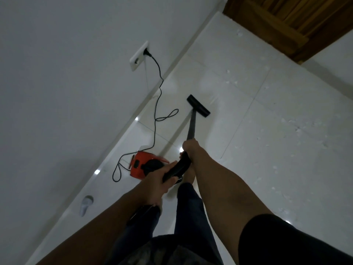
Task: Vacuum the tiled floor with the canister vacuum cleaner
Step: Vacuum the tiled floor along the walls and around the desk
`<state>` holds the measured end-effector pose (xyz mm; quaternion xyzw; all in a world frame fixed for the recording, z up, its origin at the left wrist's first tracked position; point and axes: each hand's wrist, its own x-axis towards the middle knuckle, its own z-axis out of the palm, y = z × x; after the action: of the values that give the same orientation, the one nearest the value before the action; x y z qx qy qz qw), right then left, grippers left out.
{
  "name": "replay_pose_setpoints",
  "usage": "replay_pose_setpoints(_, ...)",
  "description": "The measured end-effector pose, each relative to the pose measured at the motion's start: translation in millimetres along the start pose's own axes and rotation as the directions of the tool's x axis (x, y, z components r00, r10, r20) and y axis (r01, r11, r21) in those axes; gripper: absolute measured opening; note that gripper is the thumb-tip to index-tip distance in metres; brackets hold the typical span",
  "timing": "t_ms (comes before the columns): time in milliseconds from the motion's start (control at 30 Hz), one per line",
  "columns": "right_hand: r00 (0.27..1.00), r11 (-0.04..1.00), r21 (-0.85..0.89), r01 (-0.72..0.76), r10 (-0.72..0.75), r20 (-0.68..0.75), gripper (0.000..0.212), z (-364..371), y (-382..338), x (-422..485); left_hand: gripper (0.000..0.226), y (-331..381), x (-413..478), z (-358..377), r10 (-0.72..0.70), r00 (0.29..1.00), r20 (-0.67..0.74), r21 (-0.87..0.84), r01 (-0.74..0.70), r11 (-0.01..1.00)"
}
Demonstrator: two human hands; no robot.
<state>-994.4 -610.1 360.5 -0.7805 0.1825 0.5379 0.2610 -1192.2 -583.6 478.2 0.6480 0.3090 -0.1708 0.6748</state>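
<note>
An orange canister vacuum (140, 163) sits on the white tiled floor (257, 131) near the wall. Its black ribbed hose (176, 167) runs up to a dark wand (191, 128) that ends in a flat black floor nozzle (198, 106) resting on the tiles. My right hand (189, 148) grips the top of the wand. My left hand (161, 181) holds the hose just below it. Small white scraps (298, 129) lie scattered on the tiles to the right of the nozzle.
A black power cord (155, 109) loops over the floor from the vacuum up to a wall socket (139, 55). A wooden door (290, 22) stands at the upper right. A small white object (86, 204) lies by the skirting. My legs (189, 211) are below the hands.
</note>
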Motion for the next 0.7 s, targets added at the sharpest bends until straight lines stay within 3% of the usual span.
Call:
replay_pose_setpoints(367, 0.998, 0.997, 0.071, -0.028, 0.032, -0.053, 0.075, -87.0, -21.3, 50.6, 0.055, 53.8, 82.9, 50.8, -0.100, 0.991, 0.091, 0.052, 0.095, 0.994)
replay_pose_setpoints(500, 0.998, 0.995, -0.080, 0.054, -0.056, -0.026, 0.081, -121.1, -47.6, 63.9, 0.045, 76.9, 117.3, 75.2, -0.044, 0.999, 0.029, 0.044, 0.043, 0.998)
replay_pose_setpoints(700, 0.986, 0.964, -0.214, 0.155, -0.138, 0.091, 0.078, -133.4, -58.3, 60.2, 0.053, 78.5, 127.8, 82.4, -0.073, 0.997, -0.035, 0.093, 0.076, 0.993)
